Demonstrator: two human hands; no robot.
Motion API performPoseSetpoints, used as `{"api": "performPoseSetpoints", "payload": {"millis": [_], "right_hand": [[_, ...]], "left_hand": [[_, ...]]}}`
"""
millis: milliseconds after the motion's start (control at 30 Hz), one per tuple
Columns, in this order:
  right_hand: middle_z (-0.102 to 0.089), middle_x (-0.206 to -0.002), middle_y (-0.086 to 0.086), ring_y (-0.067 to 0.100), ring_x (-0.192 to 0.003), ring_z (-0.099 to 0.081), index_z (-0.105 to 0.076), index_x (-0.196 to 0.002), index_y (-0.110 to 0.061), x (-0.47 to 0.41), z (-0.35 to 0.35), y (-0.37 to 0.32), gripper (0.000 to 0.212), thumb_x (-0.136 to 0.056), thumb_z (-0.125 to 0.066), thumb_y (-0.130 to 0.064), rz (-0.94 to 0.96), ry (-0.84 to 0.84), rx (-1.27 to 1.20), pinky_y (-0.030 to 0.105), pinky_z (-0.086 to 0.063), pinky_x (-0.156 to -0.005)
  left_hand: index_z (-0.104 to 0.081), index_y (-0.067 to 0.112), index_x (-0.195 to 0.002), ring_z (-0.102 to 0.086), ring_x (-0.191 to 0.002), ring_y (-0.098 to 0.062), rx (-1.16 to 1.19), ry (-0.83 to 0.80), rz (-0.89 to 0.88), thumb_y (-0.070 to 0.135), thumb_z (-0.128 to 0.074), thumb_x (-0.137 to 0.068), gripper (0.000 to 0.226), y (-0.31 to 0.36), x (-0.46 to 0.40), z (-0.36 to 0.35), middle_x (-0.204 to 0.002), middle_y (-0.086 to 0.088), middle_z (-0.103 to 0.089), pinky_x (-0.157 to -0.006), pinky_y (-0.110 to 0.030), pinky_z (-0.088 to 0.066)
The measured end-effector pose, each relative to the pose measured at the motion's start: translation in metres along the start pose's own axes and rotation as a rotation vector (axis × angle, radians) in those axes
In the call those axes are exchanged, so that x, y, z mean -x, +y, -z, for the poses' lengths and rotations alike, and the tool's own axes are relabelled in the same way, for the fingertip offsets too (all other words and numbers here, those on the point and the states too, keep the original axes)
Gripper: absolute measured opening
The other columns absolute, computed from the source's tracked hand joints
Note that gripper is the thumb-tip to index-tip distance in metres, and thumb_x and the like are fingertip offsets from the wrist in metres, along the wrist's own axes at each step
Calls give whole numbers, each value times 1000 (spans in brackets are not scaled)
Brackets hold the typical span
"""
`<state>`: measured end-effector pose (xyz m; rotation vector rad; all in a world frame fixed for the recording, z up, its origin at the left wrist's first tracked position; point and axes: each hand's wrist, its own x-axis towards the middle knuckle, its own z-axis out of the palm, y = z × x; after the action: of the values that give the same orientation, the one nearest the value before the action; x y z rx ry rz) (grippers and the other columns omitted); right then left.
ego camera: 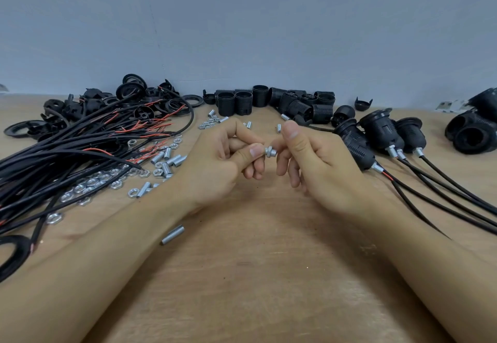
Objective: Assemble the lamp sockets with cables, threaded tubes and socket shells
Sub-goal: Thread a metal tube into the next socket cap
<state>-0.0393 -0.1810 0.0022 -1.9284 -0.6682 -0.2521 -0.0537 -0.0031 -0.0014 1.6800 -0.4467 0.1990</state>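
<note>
Grey wall [269, 20] rises behind a wooden counter [255, 275] strewn with lamp parts, all seen from the head camera.

Both hands meet above the middle of the counter. The left hand [215, 165] pinches a short threaded tube [271, 151] between thumb and forefinger, its other fingers curled under. The right hand [317, 160] closes thumb and fingertips on the tube's other end, where a hex nut [267, 151] sits on the thread. Whether the nut is fully run on cannot be told.

Out beyond the left hand lies a thick bundle of black cables [67, 160] with red inner wires showing, and between that bundle and the hand are scattered loose nuts [91, 181] and more tubes [169, 158]. One spare tube [173, 234] lies just beside the left forearm. Past the fingertips, against the wall, stand empty socket shells [269, 103]. Outward of the right hand rest finished sockets [376, 135], each with a tube and cable coming out of its base.

Judged from this, the step in hand is threading a nut onto a tube, early in building one more socket. The next move likely calls for a steady pinch by the left hand while the right spins the nut squarely, then a reach toward the cables.
</note>
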Motion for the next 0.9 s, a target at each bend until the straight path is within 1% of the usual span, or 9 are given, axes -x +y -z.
{"api": "performPoseSetpoints", "payload": {"millis": [100, 233, 300, 400, 467, 567, 667, 767, 900], "right_hand": [[-64, -58, -1, 5, -48, -57, -69, -73, -11, 0, 0, 1, 68, -96, -31, -63, -57, -10, 2, 16, -41, -49], [-65, -66, 2, 8, -50, -57, -68, -86, -19, -2, 1, 0, 54, -99, -31, -57, -46, 30, 12, 18, -42, -49], [-64, -70, 4, 18, -53, -58, -68, -89, -19, -1, 1, -1, 43, -100, -40, -49, -17, 3, 5, 23, -44, -47], [-66, -75, 5, 35, -65, -58, -71, -90, -25, 0, 1, -2, 16, -96, -59, -33, 15, -49, 38, 39, -49, -48], [-68, -78, 2, 39, -68, -58, -72, -94, -26, 0, 1, -1, 7, -93, -66, -28, -11, -63, -22, 40, -50, -49], [-66, -81, 4, 44, -65, -60, -69, -105, -22, -1, 3, 0, 18, -87, -71, -23, -68, -69, -134, 41, -54, -46], [-68, -80, 7, 32, -61, -63, -66, -113, -13, -3, 6, 1, 31, -84, -72, -22, -143, -152, -196, 40, -56, -50], [-68, -81, 14, 19, -65, -65, -65, -118, -9, -3, 8, 2, 28, -90, -67, -8, -199, -268, -277, 30, -56, -56], [-66, -73, 5, 17, -67, -64, -72, -108, -18, -3, 8, 4, 23, -94, -62, -3, -261, -317, -250, 28, -57, -66]], "left_hand": [[-54, 0, -93, -58, -52, -13, -9, -16, 6, -4, -54, -95, 5, 0, 1, -1, -57, 0, -64, -60, -27, -51], [-55, 6, -89, -59, -53, -13, -18, -44, 17, -3, -55, -95, 11, 0, 0, 0, -58, 1, -65, -61, -28, -51], [-56, 4, -89, -58, -53, -15, -16, -64, 19, -3, -55, -95, 9, -1, 0, 0, -59, 0, -65, -59, -26, -50], [-56, 0, -92, -58, -53, -14, 3, -88, 35, 5, -57, -94, 5, -4, 1, 0, -60, -2, -65, -58, -26, -51], [-57, 0, -93, -58, -53, -14, -3, -96, 44, 9, -59, -92, 9, -5, 1, 0, -61, -3, -66, -58, -26, -52], [-54, 6, -93, -57, -54, -15, -4, -97, 46, 4, -54, -97, 5, -6, 0, 2, -65, -6, -67, -61, -30, -52], [-51, 9, -92, -58, -56, -17, -61, -115, 58, 4, -52, -99, 8, -7, 1, 3, -66, -7, -67, -60, -32, -50], [-49, 11, -95, -58, -58, -19, -117, -133, 74, 7, -48, -101, 8, -9, 2, 3, -64, -3, -66, -60, -32, -48], [-52, 18, -93, -57, -57, -13, -273, -99, 71, 10, -51, -101, 11, -10, 0, 7, -63, 2, -67, -58, -30, -47]]}}
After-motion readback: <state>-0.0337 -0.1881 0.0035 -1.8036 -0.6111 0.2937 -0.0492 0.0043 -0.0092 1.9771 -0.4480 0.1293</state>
